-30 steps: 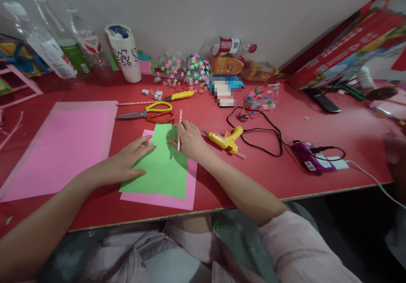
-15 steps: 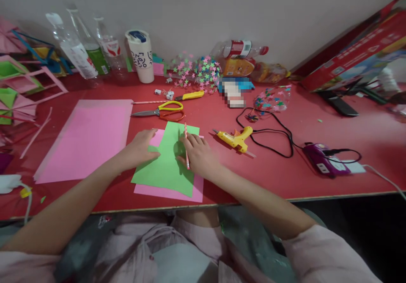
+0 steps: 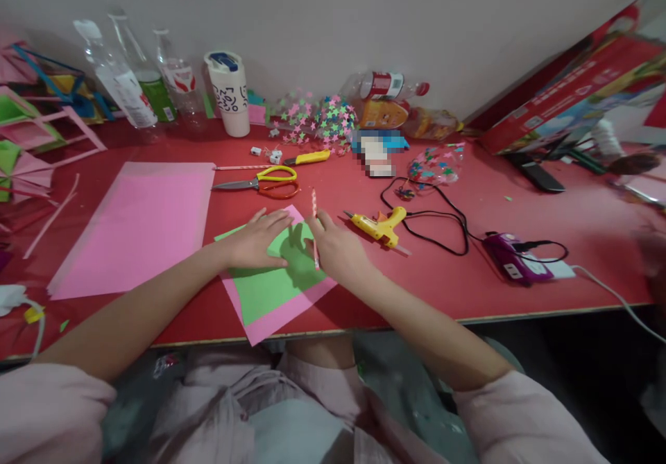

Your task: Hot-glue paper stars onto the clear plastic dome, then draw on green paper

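Note:
A green paper sheet [image 3: 270,290] lies on top of a pink sheet [image 3: 259,331], both turned at a slant near the table's front edge. My left hand [image 3: 259,238] rests on the green sheet with its fingers stretched out. Between the thumb and fingers of my right hand [image 3: 338,245] is a pencil [image 3: 315,225] with a red-and-white pattern, held upright over the right part of the paper. Scissors [image 3: 260,182] with yellow and orange handles lie just behind the sheets. To the right of my right hand is a yellow glue gun [image 3: 379,225].
Larger pink sheets [image 3: 135,228] lie at the left of the red table. A yellow utility knife [image 3: 309,158], a white tumbler [image 3: 229,96] and plastic bottles [image 3: 123,86] stand or lie along the back. The glue gun's black cord runs to a purple power strip [image 3: 513,263].
The green and pink sheets have turned on the table. My left hand has slid right and lies flatter on the paper. My right hand still holds the pencil. The view has shifted slightly.

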### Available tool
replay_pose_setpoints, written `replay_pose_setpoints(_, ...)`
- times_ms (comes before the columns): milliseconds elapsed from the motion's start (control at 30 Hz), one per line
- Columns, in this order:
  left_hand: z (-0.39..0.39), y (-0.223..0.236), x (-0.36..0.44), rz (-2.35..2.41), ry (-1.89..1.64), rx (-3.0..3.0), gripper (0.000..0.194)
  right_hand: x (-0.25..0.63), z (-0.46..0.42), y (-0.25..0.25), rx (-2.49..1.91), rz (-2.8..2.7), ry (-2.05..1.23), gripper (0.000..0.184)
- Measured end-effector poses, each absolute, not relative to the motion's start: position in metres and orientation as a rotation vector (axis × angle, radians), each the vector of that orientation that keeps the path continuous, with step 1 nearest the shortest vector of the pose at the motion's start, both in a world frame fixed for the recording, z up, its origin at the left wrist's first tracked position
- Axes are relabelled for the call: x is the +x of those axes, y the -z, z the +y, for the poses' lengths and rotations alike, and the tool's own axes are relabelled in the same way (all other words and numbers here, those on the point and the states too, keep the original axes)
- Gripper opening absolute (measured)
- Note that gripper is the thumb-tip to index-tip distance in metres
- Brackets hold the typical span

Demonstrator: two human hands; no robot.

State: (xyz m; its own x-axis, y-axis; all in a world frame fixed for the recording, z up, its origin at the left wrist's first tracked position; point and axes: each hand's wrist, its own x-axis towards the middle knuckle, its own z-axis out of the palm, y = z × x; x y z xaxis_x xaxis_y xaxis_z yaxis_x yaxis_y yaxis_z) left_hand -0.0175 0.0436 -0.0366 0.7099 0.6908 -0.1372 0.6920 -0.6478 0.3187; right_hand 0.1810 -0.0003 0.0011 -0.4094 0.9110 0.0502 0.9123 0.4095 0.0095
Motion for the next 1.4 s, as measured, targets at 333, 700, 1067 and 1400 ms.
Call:
replay_pose_setpoints(333,0.010,0.029,-0.021,1.176,-0.200,2.728,0.075,0.210,0.003,0.002,-1.280,-2.295,-0.259,0.030)
replay_pose_setpoints(700,-0.007,0.035,-0.002,0.964,-0.068,2.880,0.069,0.168,0.045,0.020,-1.074,-1.495,-1.421,0.018)
replay_pose_setpoints(1067,-0.033,0.003,0.035,1.464,0.505,2.766,0.070,0.161,0.058,0.022,-1.119,-1.608,-1.584,0.013)
replay_pose_setpoints(1400,-0.029,0.011,0.023,1.497,0.309,2.751,0.067,0.153,0.070,0.032,-1.160,-1.802,-1.444,0.009)
